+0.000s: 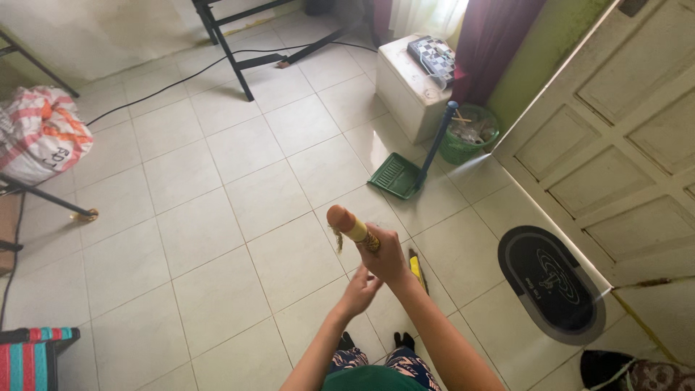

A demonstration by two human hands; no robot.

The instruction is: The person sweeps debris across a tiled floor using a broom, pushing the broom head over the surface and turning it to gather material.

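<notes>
**Broom handle gripped over a tiled floor**

White floor tiles (217,210) are filling most of the view, with a pale panelled door (622,137) standing open on one side. The right hand (387,257) is clenching its fingers (382,239) around a broom handle (349,223), whose rounded orange tip is sticking out just above the knuckles while its lower, yellow part is showing below the wrist. The left hand (360,289) is hovering just under the right one, its fingers loosely curled and grasping nothing, close to the handle. Well beyond the fingertips, a green dustpan (397,175) is resting on the tiles with its blue stick leaning against a white box (405,87), beside a green basket (469,134). An oval black mat (550,282) is lying near the door.
</notes>
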